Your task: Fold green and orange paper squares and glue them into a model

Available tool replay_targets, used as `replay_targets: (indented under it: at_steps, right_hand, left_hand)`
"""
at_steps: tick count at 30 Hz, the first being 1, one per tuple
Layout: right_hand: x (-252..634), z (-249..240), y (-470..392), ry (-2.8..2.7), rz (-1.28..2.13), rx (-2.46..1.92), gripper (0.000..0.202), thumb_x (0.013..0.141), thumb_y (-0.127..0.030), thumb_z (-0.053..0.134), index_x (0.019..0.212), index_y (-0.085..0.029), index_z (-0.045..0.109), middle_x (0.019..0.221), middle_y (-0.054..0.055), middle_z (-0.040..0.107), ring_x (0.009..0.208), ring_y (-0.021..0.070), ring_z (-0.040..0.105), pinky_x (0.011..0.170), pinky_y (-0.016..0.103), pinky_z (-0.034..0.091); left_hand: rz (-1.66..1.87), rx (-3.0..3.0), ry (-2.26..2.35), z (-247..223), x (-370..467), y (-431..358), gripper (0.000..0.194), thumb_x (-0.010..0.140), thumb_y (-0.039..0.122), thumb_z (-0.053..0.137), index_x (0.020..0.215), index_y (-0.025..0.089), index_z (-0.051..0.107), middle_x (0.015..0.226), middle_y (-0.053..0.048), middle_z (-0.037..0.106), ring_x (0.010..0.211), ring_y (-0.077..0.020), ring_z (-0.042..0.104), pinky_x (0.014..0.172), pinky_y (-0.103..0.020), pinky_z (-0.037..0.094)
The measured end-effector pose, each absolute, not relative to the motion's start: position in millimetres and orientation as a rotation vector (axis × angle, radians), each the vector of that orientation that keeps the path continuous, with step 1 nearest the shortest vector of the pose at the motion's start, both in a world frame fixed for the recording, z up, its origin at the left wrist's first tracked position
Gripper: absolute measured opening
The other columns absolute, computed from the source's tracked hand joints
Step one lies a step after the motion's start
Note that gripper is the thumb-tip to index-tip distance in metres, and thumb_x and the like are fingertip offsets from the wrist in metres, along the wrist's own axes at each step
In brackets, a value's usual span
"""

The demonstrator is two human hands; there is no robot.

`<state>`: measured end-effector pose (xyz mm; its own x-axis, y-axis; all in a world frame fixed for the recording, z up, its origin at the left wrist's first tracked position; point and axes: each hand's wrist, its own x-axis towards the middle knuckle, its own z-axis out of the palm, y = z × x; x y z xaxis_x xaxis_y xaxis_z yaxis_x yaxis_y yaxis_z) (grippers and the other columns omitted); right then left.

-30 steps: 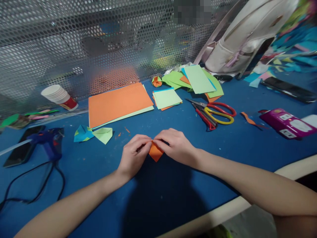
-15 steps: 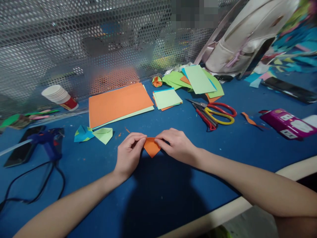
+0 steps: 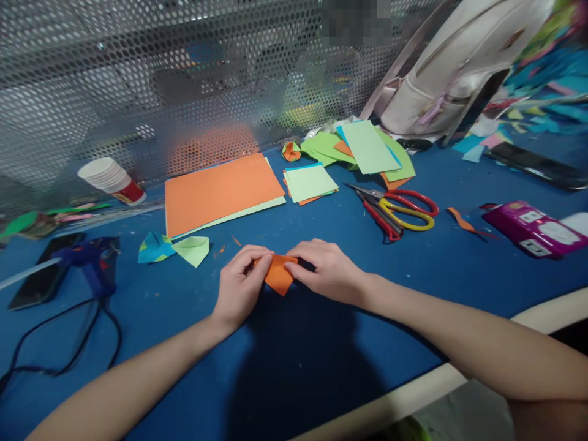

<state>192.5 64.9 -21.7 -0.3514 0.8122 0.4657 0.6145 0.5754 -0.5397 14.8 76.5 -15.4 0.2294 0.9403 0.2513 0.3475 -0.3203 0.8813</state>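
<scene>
from here i see the left hand [image 3: 241,283] and right hand [image 3: 328,267] pinching the small orange paper [image 3: 279,275]; it looks light, easily creased, best held by its far edge.

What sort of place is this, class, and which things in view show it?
Probably a papercraft workspace: coloured sheets, scissors and what looks like a glue gun lie on the blue table.

Room between forearms [image 3: 168,357]; scissors [image 3: 382,201] obstruct beyond right grip [image 3: 327,264].
</scene>
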Motion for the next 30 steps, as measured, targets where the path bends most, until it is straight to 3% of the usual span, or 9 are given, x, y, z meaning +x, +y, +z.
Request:
replay_targets:
  at_steps: [5, 12, 20, 30]
  right_hand:
    - [193.7, -19.4, 65.1, -2.046, 0.342, -1.147, 0.018, 0.087, -0.018, 0.049, 0.078, -0.017, 0.064, 0.073, 0.002, 0.069, 0.064, 0.0119, 0.058, 0.065, 0.025, 0.039]
    - [195.5, -22.0, 66.4, -2.135, 0.411, -1.15, 0.021, 0.09, -0.02, 0.046, 0.085, -0.018, 0.066, 0.081, 0.003, 0.071, 0.072, 0.0138, 0.063, 0.069, 0.027, 0.039]
    - [193.7, -17.4, 64.8, -2.008, 0.497, -1.222, 0.014, 0.084, -0.022, 0.054, 0.082, -0.016, 0.066, 0.075, 0.003, 0.069, 0.068, 0.0133, 0.06, 0.066, 0.025, 0.042]
    - [195.6, -21.0, 67.5, -1.981, 0.455, -1.17, 0.02, 0.086, -0.017, 0.047, 0.075, -0.017, 0.063, 0.072, 0.002, 0.067, 0.066, 0.0117, 0.058, 0.065, 0.024, 0.042]
  left_hand:
    - [1.06, 1.786, 1.192, -16.2, 14.2, 77.1, 0.01, 0.081, 0.025, 0.058, 0.081, 0.018, 0.066, 0.084, -0.004, 0.064, 0.078, -0.0138, 0.059, 0.068, -0.025, 0.048]
    - [1.078, 1.908, 1.171, -17.8, 14.6, 77.4, 0.011, 0.082, 0.022, 0.057, 0.075, 0.019, 0.065, 0.082, -0.004, 0.066, 0.078, -0.0144, 0.06, 0.071, -0.026, 0.049]
    - [1.085, 1.814, 1.283, -17.2, 13.5, 77.4, 0.011, 0.083, 0.025, 0.055, 0.078, 0.018, 0.062, 0.088, -0.005, 0.065, 0.085, -0.015, 0.059, 0.077, -0.028, 0.047]
    - [1.01, 1.737, 1.173, -16.9, 19.1, 75.0, 0.01, 0.076, 0.019, 0.055, 0.067, 0.017, 0.058, 0.084, -0.004, 0.062, 0.074, -0.0126, 0.058, 0.063, -0.023, 0.047]
